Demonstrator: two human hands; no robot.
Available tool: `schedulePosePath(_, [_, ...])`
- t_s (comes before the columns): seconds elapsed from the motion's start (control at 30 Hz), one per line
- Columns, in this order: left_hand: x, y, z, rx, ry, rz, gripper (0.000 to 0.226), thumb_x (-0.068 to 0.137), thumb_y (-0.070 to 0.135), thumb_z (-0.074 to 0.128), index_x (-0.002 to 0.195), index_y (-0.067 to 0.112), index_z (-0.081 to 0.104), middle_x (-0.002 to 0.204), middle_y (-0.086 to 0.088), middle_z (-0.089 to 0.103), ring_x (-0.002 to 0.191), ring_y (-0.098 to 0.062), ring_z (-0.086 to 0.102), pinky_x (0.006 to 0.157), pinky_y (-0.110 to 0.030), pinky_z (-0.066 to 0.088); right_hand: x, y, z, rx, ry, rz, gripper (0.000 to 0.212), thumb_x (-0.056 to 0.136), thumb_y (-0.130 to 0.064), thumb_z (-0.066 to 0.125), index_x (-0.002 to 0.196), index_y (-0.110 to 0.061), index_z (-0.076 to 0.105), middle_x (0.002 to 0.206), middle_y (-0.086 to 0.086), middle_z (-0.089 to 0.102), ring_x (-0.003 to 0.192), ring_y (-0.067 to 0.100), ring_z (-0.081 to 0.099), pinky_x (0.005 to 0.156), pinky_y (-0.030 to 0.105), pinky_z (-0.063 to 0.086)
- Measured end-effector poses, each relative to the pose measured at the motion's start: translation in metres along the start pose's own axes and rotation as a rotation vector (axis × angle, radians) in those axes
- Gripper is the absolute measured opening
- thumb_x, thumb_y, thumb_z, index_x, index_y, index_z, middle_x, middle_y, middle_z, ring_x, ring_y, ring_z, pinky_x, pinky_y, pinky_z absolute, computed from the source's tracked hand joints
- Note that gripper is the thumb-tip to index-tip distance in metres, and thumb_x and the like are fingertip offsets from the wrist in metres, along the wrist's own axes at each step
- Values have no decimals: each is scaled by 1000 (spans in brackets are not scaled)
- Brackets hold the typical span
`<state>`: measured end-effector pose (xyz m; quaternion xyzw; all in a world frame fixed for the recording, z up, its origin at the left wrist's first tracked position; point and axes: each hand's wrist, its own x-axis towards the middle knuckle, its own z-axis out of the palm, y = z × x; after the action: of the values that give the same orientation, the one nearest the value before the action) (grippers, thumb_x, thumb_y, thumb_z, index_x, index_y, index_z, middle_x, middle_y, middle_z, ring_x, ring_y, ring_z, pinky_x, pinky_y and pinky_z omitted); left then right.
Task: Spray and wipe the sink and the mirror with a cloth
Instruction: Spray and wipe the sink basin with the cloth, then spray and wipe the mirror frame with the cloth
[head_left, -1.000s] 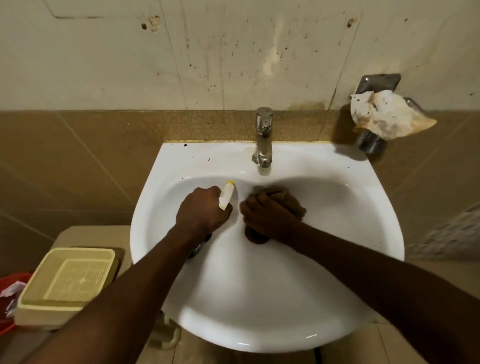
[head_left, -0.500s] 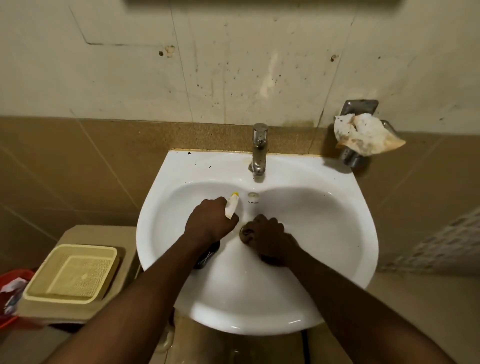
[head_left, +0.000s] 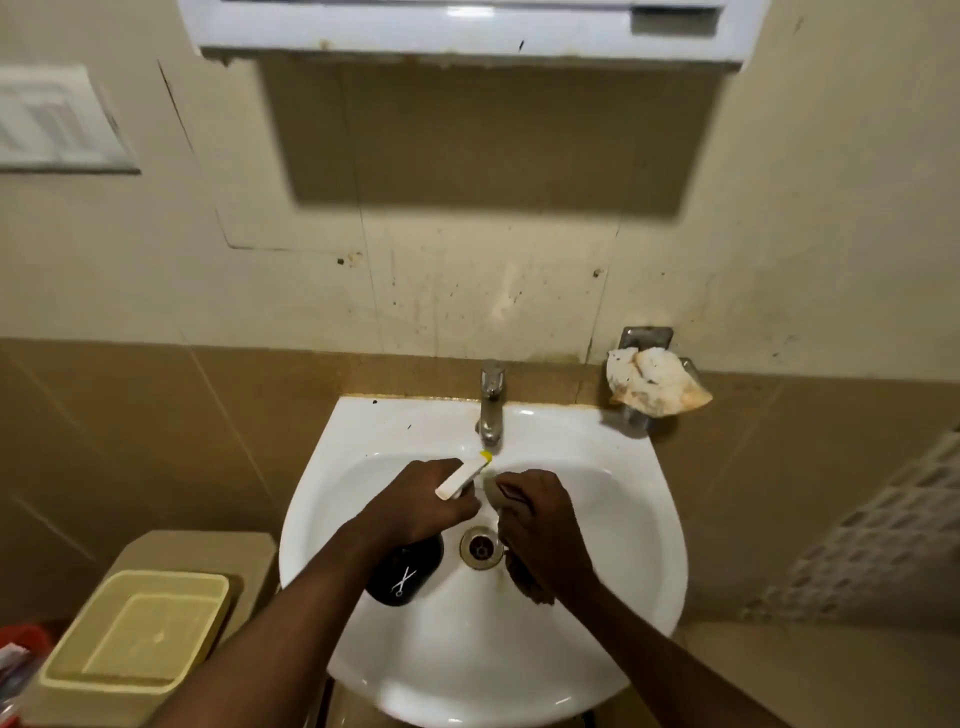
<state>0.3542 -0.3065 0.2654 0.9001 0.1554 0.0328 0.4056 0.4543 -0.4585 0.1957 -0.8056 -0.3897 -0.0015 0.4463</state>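
Gripping crumpled brown cloth (head_left: 524, 571)

A white sink (head_left: 597, 519) holds a dark spray bottle (head_left: 402, 571) with white nozzle pointing toward the tap, beside a brown cloth (head_left: 527, 582) bunched right of the drain.

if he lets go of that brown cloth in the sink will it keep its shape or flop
Probably flop: the cloth bunches in the right hand and sags below it. Likely light. It may slide on the glossy sink toward the drain.
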Motion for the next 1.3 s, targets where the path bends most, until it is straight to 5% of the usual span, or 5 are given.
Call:
schedulePosePath(0.2, [5, 59, -22, -197, -13, 56, 15, 81, 30, 66, 79, 16, 60, 70, 9, 60, 64, -5, 52, 66, -25, 39, 14, -47, -60, -111, 351, -126, 36, 73, -20, 48, 102, -11, 67, 97, 1, 62, 92, 23, 55, 73, 37, 46])
schedulePosePath(0.37, [20, 134, -48, -321, -76, 111, 30, 75, 40, 68, 92, 15, 63, 76, 8, 61, 72, -12, 54, 73, -32, 42, 39, -85, -117, -141, 435, -118, 43, 73, -28, 54, 116, -22, 57, 111, 1, 56, 104, 23, 52, 89, 32, 37])
schedulePosePath(0.83, [17, 353, -129, -252, 112, 480, 33, 74, 36, 63, 79, 3, 60, 71, -5, 59, 64, -14, 48, 65, -32, 40, 95, -211, -303, -286, 821, -215, 45, 74, -37, 49, 116, -22, 57, 113, 7, 55, 101, 29, 51, 85, 36, 38])
schedulePosePath(1.13, [-8, 432, -181, -262, 200, 585, 39, 75, 38, 63, 90, 2, 63, 78, -9, 63, 72, -19, 54, 71, -39, 43, 124, -294, -364, -228, 934, -226, 54, 73, -24, 54, 126, -15, 53, 117, 10, 53, 107, 31, 46, 91, 38, 33])
schedulePosePath(1.3, [-17, 460, -204, -290, 251, 659, 36, 74, 40, 65, 93, 9, 66, 93, -22, 69, 83, -36, 65, 85, -57, 50, 133, -332, -386, -110, 937, -210, 62, 76, -19, 61, 134, -7, 41, 132, 11, 41, 122, 28, 37, 105, 38, 28])
